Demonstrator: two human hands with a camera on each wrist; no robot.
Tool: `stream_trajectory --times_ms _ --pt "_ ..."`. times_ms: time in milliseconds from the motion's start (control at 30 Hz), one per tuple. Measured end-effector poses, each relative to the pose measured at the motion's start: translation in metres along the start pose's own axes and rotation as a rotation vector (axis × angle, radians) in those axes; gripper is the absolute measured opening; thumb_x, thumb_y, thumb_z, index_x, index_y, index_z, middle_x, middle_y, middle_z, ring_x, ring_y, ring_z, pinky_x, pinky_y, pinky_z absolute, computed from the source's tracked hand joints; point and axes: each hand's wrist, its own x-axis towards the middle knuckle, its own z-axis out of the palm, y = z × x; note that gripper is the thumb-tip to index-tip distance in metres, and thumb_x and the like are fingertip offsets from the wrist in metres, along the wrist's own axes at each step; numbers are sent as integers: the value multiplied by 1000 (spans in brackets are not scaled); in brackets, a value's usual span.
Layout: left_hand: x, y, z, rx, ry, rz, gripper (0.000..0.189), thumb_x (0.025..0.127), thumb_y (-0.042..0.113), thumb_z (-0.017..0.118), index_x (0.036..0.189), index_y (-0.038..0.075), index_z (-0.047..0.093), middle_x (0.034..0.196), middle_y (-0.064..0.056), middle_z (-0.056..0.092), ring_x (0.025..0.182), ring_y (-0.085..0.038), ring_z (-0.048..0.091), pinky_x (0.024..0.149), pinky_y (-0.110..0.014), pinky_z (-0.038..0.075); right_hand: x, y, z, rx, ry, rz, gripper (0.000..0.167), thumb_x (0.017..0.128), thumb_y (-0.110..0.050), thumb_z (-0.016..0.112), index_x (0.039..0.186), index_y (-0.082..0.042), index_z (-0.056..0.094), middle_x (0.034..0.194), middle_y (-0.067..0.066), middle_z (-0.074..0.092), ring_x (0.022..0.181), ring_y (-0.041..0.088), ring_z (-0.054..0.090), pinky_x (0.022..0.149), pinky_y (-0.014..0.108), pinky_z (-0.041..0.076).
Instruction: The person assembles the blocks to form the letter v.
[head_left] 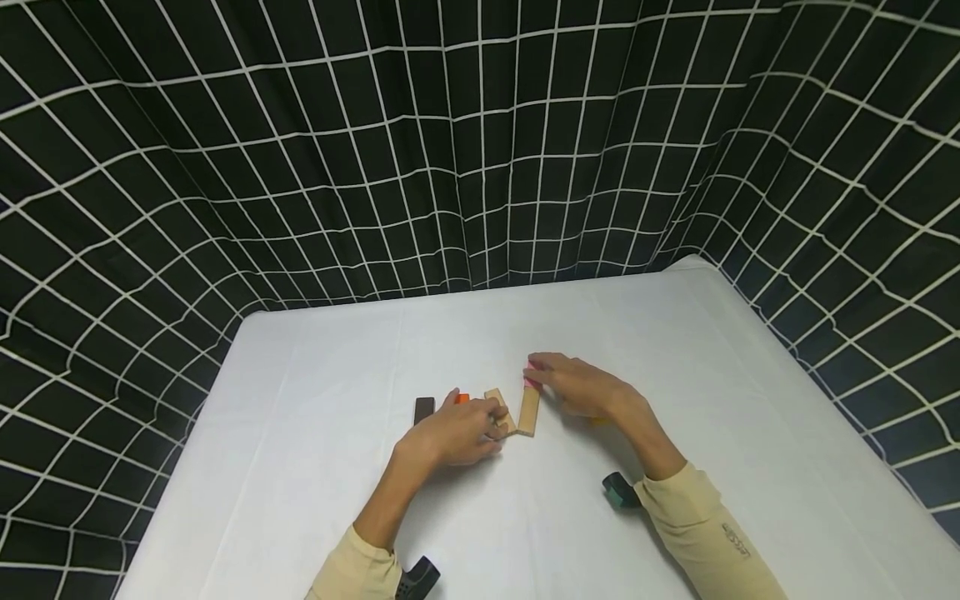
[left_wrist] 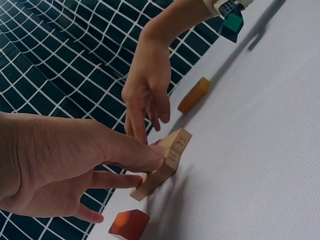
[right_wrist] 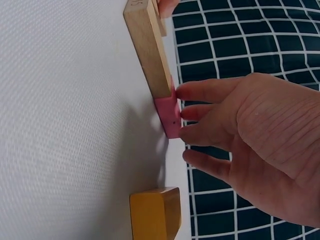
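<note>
Two pale wooden blocks lie in a V, their near ends meeting. My left hand (head_left: 456, 432) pinches the left wooden block (head_left: 492, 395), thumb on top and a finger at its far side. Dark characters mark the ends of the wooden blocks (left_wrist: 171, 156) in the left wrist view. Beyond the right wooden block (head_left: 528, 414), a pink block (right_wrist: 169, 116) sits flush against its far end. My right hand (head_left: 579, 387) holds this pink block between thumb and fingertips, and the hand partly covers it in the head view.
Left of the wooden pair are an orange block (head_left: 463, 398) and a dark brown block (head_left: 423, 407), both near my left hand. A yellow block (right_wrist: 155, 212) lies beside my right hand. The white-covered table (head_left: 337, 358) is bordered by a black grid-patterned curtain (head_left: 420, 167).
</note>
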Motion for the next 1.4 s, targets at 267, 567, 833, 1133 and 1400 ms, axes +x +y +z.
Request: stream_trajectory --times_ms 267,567,833,1133,1400 --pt "0 0 -1 1 7 4 28 103 31 66 127 22 77 145 3 63 142 -20 57 121 -70 35 0 -1 -1 25 30 6 48 106 -6 57 153 -8 52 160 16 50 150 40 46 123 59 40" --pt "0 -1 -1 -4 -2 3 28 103 31 66 128 22 77 147 3 62 144 -21 55 122 -70 34 -2 -4 -5 -35 12 -29 52 101 2 61 151 -13 56 157 17 53 146 40 51 119 60 44" --pt "-1 -1 -3 2 5 11 28 104 32 66 127 23 77 143 4 63 140 -19 59 121 -69 35 -2 -4 -5 -20 22 -19 47 104 -6 61 151 -11 55 157 16 54 146 40 51 119 60 44" --pt "-1 -1 -1 1 -5 9 28 104 31 65 128 23 77 144 3 63 141 -19 58 122 -68 36 -2 -5 -4 -24 34 -39 44 103 0 60 146 -11 61 153 16 58 144 38 54 117 58 47" --pt "0 -1 -1 18 0 9 29 103 34 66 128 23 76 147 5 63 144 -19 55 123 -68 34 -1 -5 -7 -29 16 -30 44 102 4 59 144 -8 63 155 17 56 145 39 53 119 58 45"
